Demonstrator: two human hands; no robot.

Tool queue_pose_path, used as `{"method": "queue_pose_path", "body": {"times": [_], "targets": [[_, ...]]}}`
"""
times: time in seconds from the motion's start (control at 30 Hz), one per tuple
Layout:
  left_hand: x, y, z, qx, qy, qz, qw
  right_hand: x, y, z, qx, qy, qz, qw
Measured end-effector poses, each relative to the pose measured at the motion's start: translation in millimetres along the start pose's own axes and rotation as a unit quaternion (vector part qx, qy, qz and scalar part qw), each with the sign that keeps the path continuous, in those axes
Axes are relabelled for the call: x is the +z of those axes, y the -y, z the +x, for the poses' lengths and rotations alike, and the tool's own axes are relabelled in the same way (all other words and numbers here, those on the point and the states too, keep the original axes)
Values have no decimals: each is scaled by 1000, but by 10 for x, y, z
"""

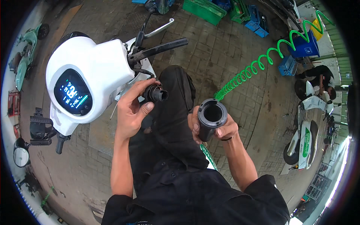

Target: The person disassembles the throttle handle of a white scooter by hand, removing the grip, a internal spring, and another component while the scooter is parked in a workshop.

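Left of centre, our left hand [131, 112] curls its grip round a fitting [155, 93]; right of centre, our right hand [228, 129] wraps its grip about a tube [212, 122], hollow end up. We see a scooter [93, 62], upper left.

Smooth, glossy white plastic forms the scooter cowl [98, 62] at left, its dark display [62, 90] glassy. At centre, the black fitting [153, 93] and black cylinder [207, 132] look like plastic (the latter's rim faintly sheened). The trousers [173, 88] are matt cloth; the paving [221, 47], rough and matt.
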State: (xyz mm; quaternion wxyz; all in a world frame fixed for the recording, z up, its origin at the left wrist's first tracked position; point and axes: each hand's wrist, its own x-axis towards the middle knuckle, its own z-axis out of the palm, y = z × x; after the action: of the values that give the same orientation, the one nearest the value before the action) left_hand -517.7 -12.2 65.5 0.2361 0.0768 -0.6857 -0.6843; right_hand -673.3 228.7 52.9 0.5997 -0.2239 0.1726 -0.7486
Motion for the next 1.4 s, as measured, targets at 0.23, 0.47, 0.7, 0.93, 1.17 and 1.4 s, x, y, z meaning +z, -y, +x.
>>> {"method": "queue_pose_path", "body": {"times": [0.23, 0.47, 0.7, 0.93, 1.17, 1.4], "targets": [[5, -21, 25, 4, -7, 7, 1000, 142, -122, 26, -4, 43, 83, 996], [3, -7, 44, 18, 4, 18, 1000, 226, -120, -12, 14, 41, 88, 995], [2, -13, 48, 8, 4, 21, 1000, 280, -69, -1, 37, 29, 82, 996], [5, -20, 51, 6, 1, 15, 1000, 337, -40, 25, 54, -8, 64, 996], [5, -13, 51, 10, 2, 12, 1000, 398, 9, 81, 57, -4, 21, 998], [-36, 11, 45, 3, -3, 21, 1000, 739, 243, 221, 3, -58, -555, 830]]}}
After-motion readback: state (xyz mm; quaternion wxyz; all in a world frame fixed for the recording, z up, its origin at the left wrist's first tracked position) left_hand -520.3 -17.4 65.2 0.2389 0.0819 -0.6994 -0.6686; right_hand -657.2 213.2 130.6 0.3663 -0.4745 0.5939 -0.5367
